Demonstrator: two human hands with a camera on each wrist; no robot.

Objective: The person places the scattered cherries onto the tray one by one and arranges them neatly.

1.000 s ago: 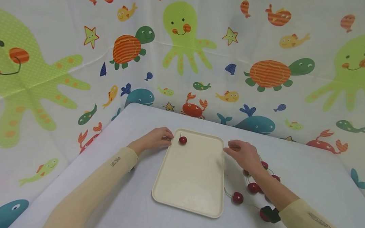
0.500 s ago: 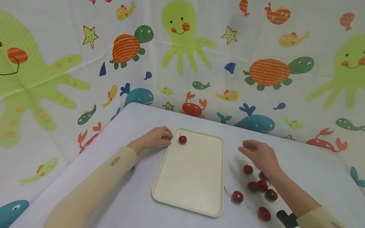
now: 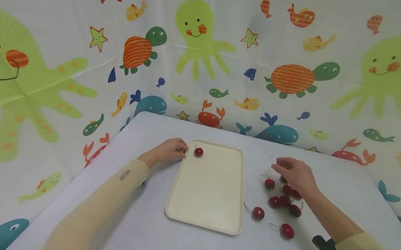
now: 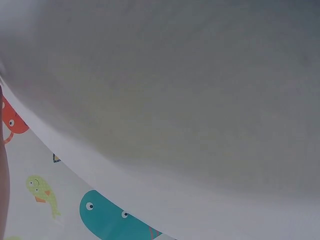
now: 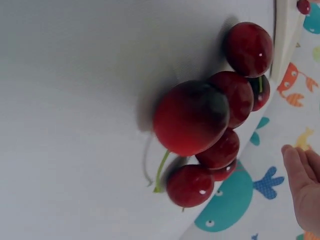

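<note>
Head view: left hand (image 3: pixel 168 150) is resting at the left rim of the tray (image 3: pixel 206 188), near its far corner; fingers are bending loosely, but whether that grip is pinching the rim I cannot tell. One cherry (image 3: pixel 198 152) is sitting on the tray by the same corner. Right hand (image 3: pixel 298 174) is hanging above the far side of the loose cherries (image 3: pixel 285 200), which are lying on the bench (image 3: pixel 121 225) right of the tray; its grip is standing slightly spread. The hand is covering part of the cluster, so a sure count is escaping me. A dark object (image 3: pixel 321 242) is showing partly beside the right sleeve (image 3: pixel 357 243); the frame is cutting that sleeve off.

Right wrist view: cherries are overlapping, mostly masking their stems; tray and right hand are running out of frame.

Left wrist view: dim grey is filling most of it, with only a sliver of hand showing.
</note>
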